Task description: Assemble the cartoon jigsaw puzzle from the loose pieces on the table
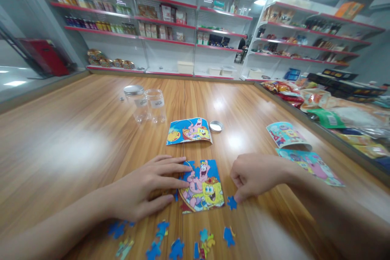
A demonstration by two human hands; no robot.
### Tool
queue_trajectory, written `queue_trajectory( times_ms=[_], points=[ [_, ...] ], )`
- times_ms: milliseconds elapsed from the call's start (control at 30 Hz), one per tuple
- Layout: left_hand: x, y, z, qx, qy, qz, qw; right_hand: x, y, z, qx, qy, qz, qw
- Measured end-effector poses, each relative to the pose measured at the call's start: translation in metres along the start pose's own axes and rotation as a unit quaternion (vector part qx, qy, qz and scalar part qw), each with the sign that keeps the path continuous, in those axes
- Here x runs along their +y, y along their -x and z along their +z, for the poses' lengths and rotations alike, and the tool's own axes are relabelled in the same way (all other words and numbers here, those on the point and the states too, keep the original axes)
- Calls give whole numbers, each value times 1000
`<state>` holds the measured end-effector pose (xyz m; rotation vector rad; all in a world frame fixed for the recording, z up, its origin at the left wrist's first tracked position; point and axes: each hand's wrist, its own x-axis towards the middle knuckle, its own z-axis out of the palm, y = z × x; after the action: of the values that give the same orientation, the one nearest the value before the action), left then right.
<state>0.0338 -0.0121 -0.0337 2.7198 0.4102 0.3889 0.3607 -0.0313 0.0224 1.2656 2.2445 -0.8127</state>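
Jigsaw [202,195] lies partly joined on the tabletop [91,150], between our hands and toward the near edge. We judge the work partway through: the pink and yellow figures look largely assembled, but the top border is notched, and the left side, partly under our fingers, seems unfinished. Our left hand [149,187] has its grip spread, fingertips resting at the jigsaw's left side. Our right hand [252,172] has its grip curled beside a blue piece [232,202], just right of the jigsaw; we cannot tell whether it pinches that piece. Left to place, it seems, are the loose pieces [176,248], mostly blue, scattered closer to the near edge. A matching picture sheet [189,132] lies beyond, toward the far edge.
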Motion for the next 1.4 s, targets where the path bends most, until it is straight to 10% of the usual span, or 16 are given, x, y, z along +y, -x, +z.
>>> queue_trajectory(
  times_ms=[167,633,867,1400],
  points=[
    [0,0,0,2,0,2,1000,-22,10,14,148,63,-25,987],
    [-1,0,0,-17,-14,-1,1000,-22,11,21,213,93,87,969],
    [0,0,0,-19,-20,1,1000,-11,0,15,215,-11,25,976],
    [2,-4,1,3,-13,14,1000,-11,-83,35,450,-239,-104,854]
  ],
)
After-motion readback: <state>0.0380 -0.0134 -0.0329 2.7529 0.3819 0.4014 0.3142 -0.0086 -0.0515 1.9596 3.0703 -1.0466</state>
